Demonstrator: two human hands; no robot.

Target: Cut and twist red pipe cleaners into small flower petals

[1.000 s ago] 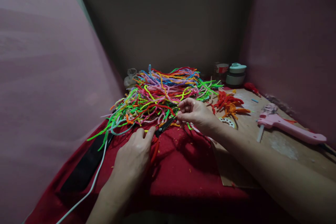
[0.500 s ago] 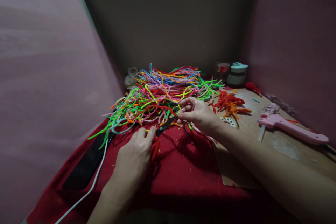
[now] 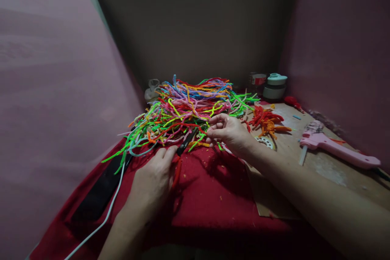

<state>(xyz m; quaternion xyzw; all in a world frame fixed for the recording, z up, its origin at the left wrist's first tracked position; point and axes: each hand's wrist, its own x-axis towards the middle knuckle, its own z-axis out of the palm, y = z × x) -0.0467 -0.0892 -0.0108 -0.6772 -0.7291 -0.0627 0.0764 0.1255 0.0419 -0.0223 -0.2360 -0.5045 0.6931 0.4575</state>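
My left hand (image 3: 155,174) is closed around red-handled pliers (image 3: 183,147), whose black jaws point up and right into the pile. Its fingers are partly hidden from above. A heap of many-coloured pipe cleaners (image 3: 189,105) lies just beyond both hands. At the heap's front edge, my right hand (image 3: 227,130) has thumb and index finger pinched together. A bright green pipe cleaner (image 3: 196,143) runs down and left from those fingertips, beside the tips of the pliers. The exact contact at the fingertips is hard to make out.
A pink glue gun (image 3: 338,148) rests on a brown board (image 3: 323,178) at right. Red and orange pipe-cleaner pieces (image 3: 268,122) lie near a white holed disc (image 3: 264,142). A lidded container (image 3: 276,87) stands behind. At left are a black phone (image 3: 97,195) and a white cable (image 3: 114,199).
My left hand and the pliers have drawn slightly left, away from my right fingertips. The green pipe cleaner beside the jaws now shows. My right hand has hardly moved.
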